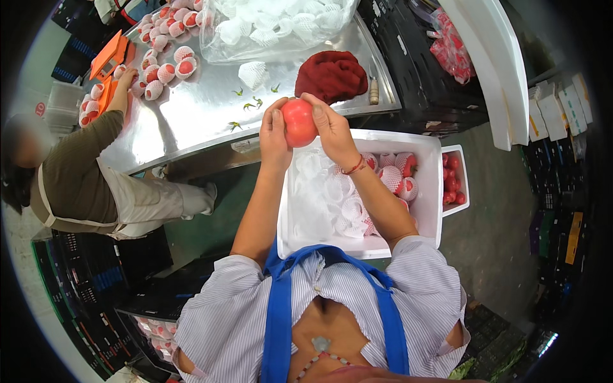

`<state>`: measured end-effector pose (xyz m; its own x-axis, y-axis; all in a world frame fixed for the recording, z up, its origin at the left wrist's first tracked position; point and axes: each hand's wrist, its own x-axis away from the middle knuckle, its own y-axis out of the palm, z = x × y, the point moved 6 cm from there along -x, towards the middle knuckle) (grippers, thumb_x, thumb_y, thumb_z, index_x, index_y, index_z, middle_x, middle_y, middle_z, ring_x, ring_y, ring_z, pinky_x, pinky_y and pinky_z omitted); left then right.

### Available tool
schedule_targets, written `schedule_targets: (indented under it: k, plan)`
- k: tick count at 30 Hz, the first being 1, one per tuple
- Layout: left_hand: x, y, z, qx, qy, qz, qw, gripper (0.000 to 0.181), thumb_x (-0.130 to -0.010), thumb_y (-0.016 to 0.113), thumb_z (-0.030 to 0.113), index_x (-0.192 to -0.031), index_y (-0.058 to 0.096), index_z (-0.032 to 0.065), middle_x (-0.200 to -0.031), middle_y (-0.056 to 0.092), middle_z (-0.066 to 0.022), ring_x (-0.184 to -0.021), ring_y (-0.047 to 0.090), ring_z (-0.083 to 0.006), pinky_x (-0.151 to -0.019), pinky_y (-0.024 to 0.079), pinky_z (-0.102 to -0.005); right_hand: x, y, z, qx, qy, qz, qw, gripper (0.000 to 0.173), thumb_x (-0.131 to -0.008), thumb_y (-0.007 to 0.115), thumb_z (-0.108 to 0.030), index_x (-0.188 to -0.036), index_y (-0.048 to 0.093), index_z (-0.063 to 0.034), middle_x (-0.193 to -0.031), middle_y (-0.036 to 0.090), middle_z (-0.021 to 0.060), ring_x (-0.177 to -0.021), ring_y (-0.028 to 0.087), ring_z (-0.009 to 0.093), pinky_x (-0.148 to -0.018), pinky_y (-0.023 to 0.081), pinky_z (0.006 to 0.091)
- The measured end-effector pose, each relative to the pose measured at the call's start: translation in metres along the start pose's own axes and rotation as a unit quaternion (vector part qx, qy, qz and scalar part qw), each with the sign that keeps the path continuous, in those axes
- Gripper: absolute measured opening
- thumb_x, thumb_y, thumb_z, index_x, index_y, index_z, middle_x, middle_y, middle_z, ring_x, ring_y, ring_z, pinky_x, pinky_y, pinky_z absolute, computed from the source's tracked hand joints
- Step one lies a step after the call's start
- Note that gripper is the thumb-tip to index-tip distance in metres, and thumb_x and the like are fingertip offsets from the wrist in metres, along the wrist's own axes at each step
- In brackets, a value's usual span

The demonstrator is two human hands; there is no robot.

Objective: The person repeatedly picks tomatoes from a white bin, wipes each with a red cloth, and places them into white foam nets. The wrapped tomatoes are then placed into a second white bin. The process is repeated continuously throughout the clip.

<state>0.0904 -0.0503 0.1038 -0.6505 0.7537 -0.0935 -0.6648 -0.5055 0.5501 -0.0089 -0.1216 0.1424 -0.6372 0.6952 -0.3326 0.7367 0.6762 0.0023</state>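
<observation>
A large red tomato (300, 123) is held between my left hand (276, 134) and my right hand (334, 129), above the near edge of a metal table (201, 115). Below my forearms stands a white foam box (431, 191) with tomatoes in foam net sleeves (391, 178) and a heap of white foam nets (311, 206). Just beyond the tomato lies a dark red cloth (331, 76), with a wooden-handled tool (373, 92) beside it. Several green tomato calyxes (257, 101) and a white foam net (253, 75) lie on the metal top.
At the left, a co-worker (81, 177) reaches to netted tomatoes (154, 89) near an orange scale (109, 55). A clear bag of foam nets (282, 28) lies at the table's back. A smaller foam box (465, 177) of bare tomatoes stands right. Black crates (421, 72) are stacked beside the table.
</observation>
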Motion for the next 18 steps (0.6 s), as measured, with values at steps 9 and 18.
schedule_targets:
  k: [9,18]
  plan:
    - [0.019,0.023,-0.014,0.11,-0.13,-0.071,0.983,0.04,-0.094,0.033,0.03,-0.12,0.042,0.0009,-0.125,0.044,-0.0135,-0.11,0.047,-0.0213,-0.092,0.041,-0.0346,0.04,-0.025,-0.006,0.002,0.026,-0.1,0.995,0.065,-0.075,0.066,-0.019,-0.13,0.033,-0.0044,-0.128,0.038,0.0104,-0.112,0.044,0.02,-0.087,0.043,0.0319]
    - [0.042,0.06,0.004,-0.081,-0.078,-0.075,0.991,0.042,-0.093,0.038,0.023,-0.126,0.034,-0.0019,-0.128,0.039,-0.0152,-0.118,0.039,-0.0213,-0.097,0.035,-0.034,0.072,-0.049,-0.03,0.164,-0.099,0.045,0.98,0.086,-0.06,0.077,-0.013,-0.13,0.029,-0.0041,-0.129,0.037,0.0161,-0.118,0.04,0.029,-0.095,0.036,0.0362]
